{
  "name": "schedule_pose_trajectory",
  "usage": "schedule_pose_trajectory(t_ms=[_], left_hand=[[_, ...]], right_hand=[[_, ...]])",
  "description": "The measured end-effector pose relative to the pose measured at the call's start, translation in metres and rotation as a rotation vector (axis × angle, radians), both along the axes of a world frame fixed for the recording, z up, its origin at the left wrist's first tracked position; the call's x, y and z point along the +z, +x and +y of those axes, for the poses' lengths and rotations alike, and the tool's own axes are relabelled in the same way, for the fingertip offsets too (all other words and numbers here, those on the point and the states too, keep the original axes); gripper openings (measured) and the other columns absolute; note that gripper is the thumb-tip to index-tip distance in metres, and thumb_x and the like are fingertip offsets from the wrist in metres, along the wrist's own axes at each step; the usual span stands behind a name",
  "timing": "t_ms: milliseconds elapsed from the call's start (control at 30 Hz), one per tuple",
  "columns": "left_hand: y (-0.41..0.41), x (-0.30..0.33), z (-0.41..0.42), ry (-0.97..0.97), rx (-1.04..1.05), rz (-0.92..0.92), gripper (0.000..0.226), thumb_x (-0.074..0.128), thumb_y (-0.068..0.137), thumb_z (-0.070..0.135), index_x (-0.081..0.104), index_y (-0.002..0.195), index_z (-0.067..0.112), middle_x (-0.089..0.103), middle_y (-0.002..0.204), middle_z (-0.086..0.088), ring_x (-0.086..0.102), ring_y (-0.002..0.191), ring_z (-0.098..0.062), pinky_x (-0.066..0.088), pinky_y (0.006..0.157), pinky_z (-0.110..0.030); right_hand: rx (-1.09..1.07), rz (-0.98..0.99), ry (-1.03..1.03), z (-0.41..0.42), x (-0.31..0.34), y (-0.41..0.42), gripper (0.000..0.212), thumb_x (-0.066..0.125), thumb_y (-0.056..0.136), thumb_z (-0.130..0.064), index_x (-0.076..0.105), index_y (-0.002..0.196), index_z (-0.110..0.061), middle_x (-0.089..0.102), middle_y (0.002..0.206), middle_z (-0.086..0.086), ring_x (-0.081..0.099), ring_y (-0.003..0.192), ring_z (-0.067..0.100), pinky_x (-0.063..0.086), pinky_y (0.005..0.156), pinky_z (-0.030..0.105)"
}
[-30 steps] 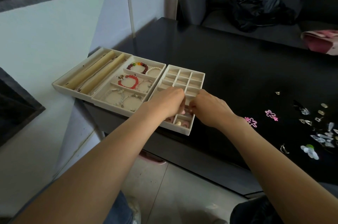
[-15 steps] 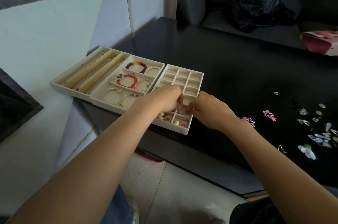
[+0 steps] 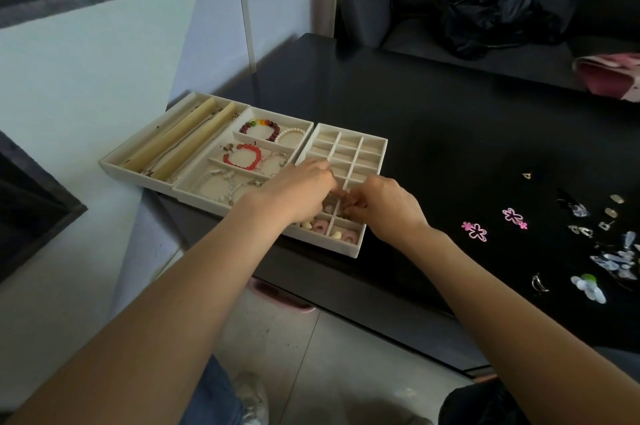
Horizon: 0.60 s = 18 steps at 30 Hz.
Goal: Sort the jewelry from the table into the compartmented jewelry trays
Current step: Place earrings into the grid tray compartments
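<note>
Both hands meet over the small-cell tray [image 3: 375, 144]: left hand [image 3: 301, 190] and right hand [image 3: 382, 204] curl together, seemingly placing something tiny; the grasp itself is hidden.

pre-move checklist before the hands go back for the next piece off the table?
1. Both hands over the grid tray: ok; left hand and right hand meet at its near cells.
2. Piece released into a cell: cannot tell, fingertips hide it.
3. Free cells in the grid tray: ok, far rows look bare.
4. Loose pieces left on the table: ok, pink flower earrings and others lie to the right.
5. Bracelet tray undisturbed: ok, red bracelet sits in its compartment.
</note>
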<state>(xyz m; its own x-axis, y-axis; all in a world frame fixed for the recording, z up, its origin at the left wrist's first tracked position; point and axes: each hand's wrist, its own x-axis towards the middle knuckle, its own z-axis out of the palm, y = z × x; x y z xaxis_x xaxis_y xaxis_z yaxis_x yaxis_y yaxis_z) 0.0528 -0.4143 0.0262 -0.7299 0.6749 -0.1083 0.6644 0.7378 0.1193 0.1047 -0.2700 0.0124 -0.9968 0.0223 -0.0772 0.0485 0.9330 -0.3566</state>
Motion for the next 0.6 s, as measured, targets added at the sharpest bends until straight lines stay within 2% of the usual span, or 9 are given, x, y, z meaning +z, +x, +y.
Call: schedule_pose_trajectory(t_ms=[267,467,600], left_hand=[[0.001,0.004,-0.004,0.023,-0.007,0.027,0.044,0.049,0.087,-0.002,0.060,0.124,0.018,0.045,0.132,0.000,0.041,0.122,-0.017,0.039,0.099,-0.033],[0.000,0.003,-0.005,0.019,-0.005,0.022,0.045,0.049,0.086,-0.003,0.059,0.125,0.017,0.044,0.134,-0.001,0.042,0.121,-0.016,0.038,0.097,-0.031],[0.001,0.002,-0.003,-0.001,-0.004,0.037,0.044,0.050,0.086,-0.003,0.058,0.125,0.016,0.044,0.134,-0.001,0.040,0.123,-0.017,0.038,0.102,-0.035]], right_hand=[[0.008,0.104,0.064,-0.005,-0.008,0.005,0.016,0.059,0.091,-0.027,0.067,0.104,-0.020,0.056,0.107,0.000,0.058,0.094,0.019,0.039,0.067,0.027],[0.045,0.075,-0.001,0.004,0.001,0.005,0.015,0.060,0.091,-0.024,0.070,0.102,-0.025,0.054,0.102,-0.004,0.057,0.093,0.013,0.051,0.077,0.030],[0.059,0.071,-0.002,0.005,0.003,0.006,0.015,0.059,0.091,-0.025,0.070,0.102,-0.025,0.050,0.095,-0.009,0.056,0.090,0.012,0.051,0.076,0.030]])
